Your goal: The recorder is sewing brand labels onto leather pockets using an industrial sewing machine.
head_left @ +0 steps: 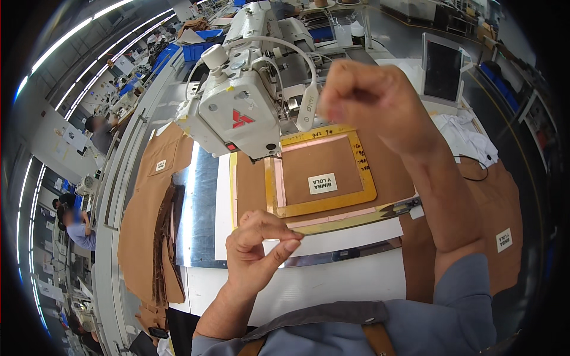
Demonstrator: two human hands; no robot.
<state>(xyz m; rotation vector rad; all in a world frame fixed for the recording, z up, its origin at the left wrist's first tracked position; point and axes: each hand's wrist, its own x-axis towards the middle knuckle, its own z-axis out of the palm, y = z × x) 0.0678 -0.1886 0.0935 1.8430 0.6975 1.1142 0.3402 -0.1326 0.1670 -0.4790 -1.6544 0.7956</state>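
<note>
My left hand point(256, 246) hovers by the near edge of a yellow-edged template, thumb and forefinger pinched together. Whatever lies in that pinch is too small to make out. Raised beside the sewing machine head point(240, 113), my right hand point(374, 98) is closed and slightly blurred; I cannot see what it holds, if anything. Below it lies a brown fabric piece point(320, 163) with a white label point(322, 183), ringed by a yellow rectangular frame point(326, 206). A dark slim metal piece point(401, 207) rests at the template's right end.
Stacked brown fabric pieces point(145, 237) lie on the left. Another labelled brown piece point(496, 207) hangs at the right, near white cloth point(466, 139). A screen point(442, 68) stands at the back right, and a blue bin point(199, 48) behind the machine. Other people sit far left.
</note>
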